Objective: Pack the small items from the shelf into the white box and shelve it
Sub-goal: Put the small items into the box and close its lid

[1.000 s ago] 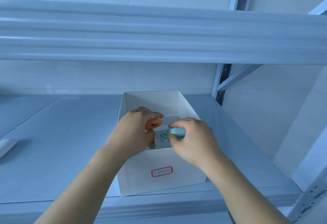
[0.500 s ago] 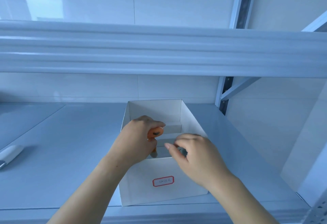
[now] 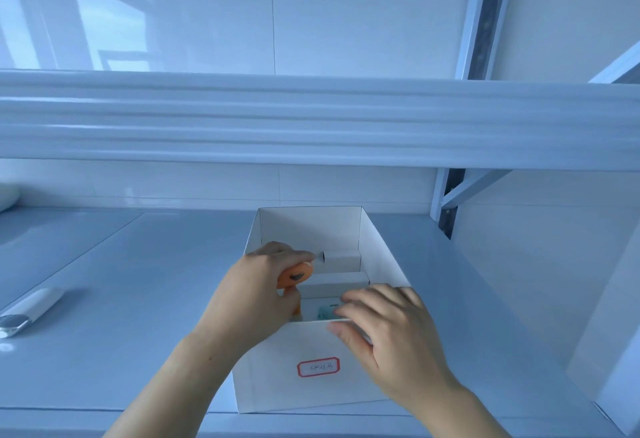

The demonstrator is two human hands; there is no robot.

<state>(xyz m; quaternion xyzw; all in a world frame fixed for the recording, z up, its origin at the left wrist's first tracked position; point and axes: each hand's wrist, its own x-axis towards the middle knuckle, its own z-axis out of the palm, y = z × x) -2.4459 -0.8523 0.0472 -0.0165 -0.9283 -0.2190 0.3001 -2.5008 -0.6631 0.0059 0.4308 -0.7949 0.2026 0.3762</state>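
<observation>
An open white box with a red-edged label stands near the front edge of the shelf. My left hand reaches in over its left wall and grips an orange item. My right hand lies over the front rim, fingers loosely bent inside and thumb against the outer front wall. A teal item lies in the box just beside those fingertips, partly hidden. Two small white boxes sit deeper inside.
A white handheld device with a silver end lies at the shelf's left. The upper shelf's beam runs across above the box. A metal upright with a brace stands at the back right.
The teal item has gone from my right hand's grip above the box to the box's inside, and that hand now rests at the front rim. My left hand has kept hold of the orange item.
</observation>
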